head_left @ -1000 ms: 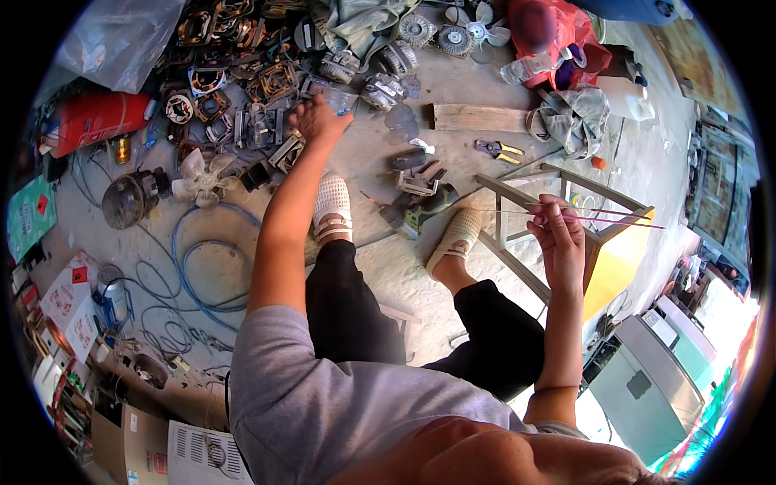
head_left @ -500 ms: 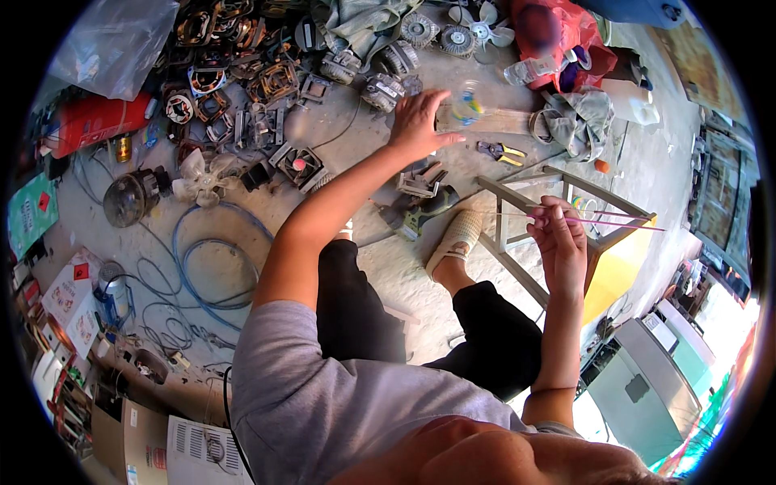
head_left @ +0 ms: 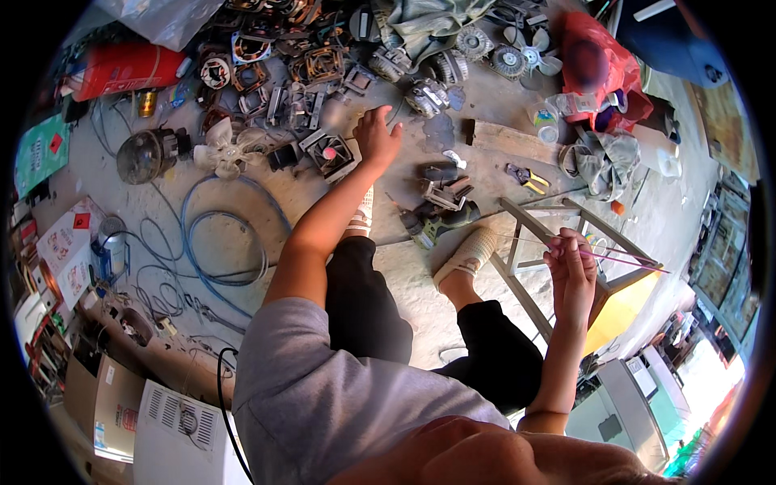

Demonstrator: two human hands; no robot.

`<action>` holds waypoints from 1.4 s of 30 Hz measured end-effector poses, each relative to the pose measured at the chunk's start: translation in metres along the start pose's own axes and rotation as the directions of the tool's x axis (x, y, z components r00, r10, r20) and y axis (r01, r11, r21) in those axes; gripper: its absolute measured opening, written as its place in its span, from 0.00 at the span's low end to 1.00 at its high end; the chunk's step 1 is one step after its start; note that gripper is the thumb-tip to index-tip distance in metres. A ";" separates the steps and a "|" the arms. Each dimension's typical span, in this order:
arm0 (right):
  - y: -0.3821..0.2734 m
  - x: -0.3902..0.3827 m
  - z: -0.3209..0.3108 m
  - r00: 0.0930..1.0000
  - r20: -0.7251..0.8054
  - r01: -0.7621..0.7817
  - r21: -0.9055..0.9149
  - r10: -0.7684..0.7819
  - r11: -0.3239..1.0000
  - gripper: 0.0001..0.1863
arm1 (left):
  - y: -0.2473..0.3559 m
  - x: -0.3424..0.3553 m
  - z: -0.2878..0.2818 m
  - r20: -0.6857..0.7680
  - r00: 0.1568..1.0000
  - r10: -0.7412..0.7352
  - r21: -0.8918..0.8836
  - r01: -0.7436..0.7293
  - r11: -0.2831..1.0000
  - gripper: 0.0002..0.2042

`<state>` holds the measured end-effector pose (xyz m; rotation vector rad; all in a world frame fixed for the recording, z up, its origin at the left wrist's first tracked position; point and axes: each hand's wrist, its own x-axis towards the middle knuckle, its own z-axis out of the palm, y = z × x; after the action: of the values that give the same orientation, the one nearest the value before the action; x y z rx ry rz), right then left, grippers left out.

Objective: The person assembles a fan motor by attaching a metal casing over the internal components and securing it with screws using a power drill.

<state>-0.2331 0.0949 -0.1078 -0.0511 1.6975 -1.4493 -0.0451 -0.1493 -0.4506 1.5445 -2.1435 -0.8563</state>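
Note:
My left hand point(head_left: 377, 139) reaches over the parts on the floor, fingers apart, holding nothing. Beside it are a small square metal housing point(head_left: 323, 153) and a dark cylinder point(head_left: 439, 171) lying near metal brackets point(head_left: 443, 194). My right hand point(head_left: 571, 263) pinches thin pink rods point(head_left: 626, 261) over a tipped-over metal stool point(head_left: 614, 319) with a yellow top. A green power tool point(head_left: 436, 226) lies between my sandaled feet and the brackets. Yellow-handled pliers point(head_left: 529, 182) lie beyond the stool, and a wooden board point(head_left: 505, 139) sits farther off.
Heaped motor parts point(head_left: 311, 65), white fan blades point(head_left: 228, 152) and a red cylinder point(head_left: 121, 66) fill the far left. Coiled hoses point(head_left: 234, 242) spread left of my feet. Boxes point(head_left: 101, 396) stand lower left. A red bag point(head_left: 598, 48) and grey cloth point(head_left: 606, 166) are at upper right.
My left hand swung right, then back slightly left, fingers still spread. A translucent round thing above it earlier now appears farther right. The view has shifted; my right hand keeps the rods.

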 end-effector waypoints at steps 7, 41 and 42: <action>0.002 0.001 0.005 0.999 0.035 -0.005 -0.049 0.006 0.999 0.13 | -0.038 0.052 -0.057 -0.269 0.961 -0.066 0.103 0.097 0.990 0.28; 0.005 0.009 0.013 1.000 -0.030 -0.005 -0.172 0.000 0.985 0.17 | 0.071 0.027 -0.073 0.350 0.730 0.587 0.003 -0.628 0.778 0.39; 0.010 0.012 0.012 0.998 -0.065 0.007 -0.207 -0.021 0.978 0.17 | 0.084 0.020 -0.061 0.398 0.668 0.629 -0.089 -0.654 0.751 0.40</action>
<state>-0.2280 0.0825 -0.1216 -0.1297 1.9012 -1.2925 -0.0755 -0.1662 -0.3505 0.5190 -2.7563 -0.8951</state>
